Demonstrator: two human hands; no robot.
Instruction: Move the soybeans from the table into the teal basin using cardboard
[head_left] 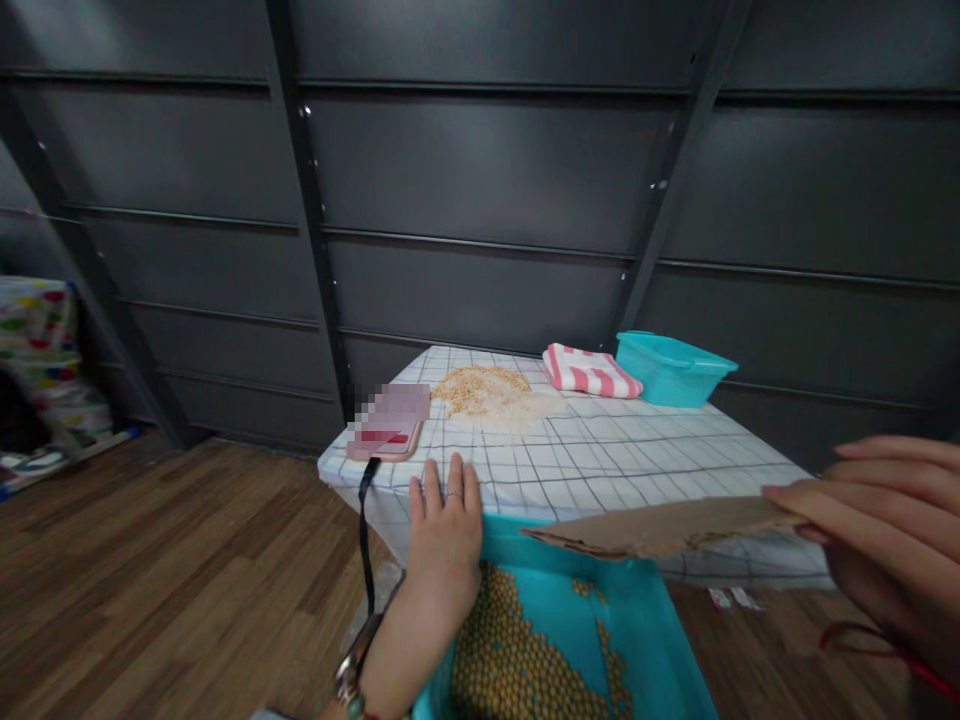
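My right hand [885, 530] pinches one end of a torn, flat piece of brown cardboard [660, 525]. The cardboard reaches left over the table's front edge and the far rim of a turquoise bin [675, 650]. Inside the bin lie many small round tan beans or pellets [517, 660], heaped toward its left side. My left hand [446, 510] is laid flat, fingers stretched onto the tablecloth's front edge, with its wrist beside the bin's left wall. Beyond it, a spread pile of yellow grain [480, 388] meets a whitish, rice-like patch [510, 412] on the cloth.
A white checked cloth covers the table [630, 450]. A pink-edged phone [390, 425] lies at its left, with a black strap [365, 540] hanging down. Toward the back right are a folded red-and-white striped towel [592, 372] and a turquoise basket [671, 370]. A dark panelled wall [480, 180] stands behind.
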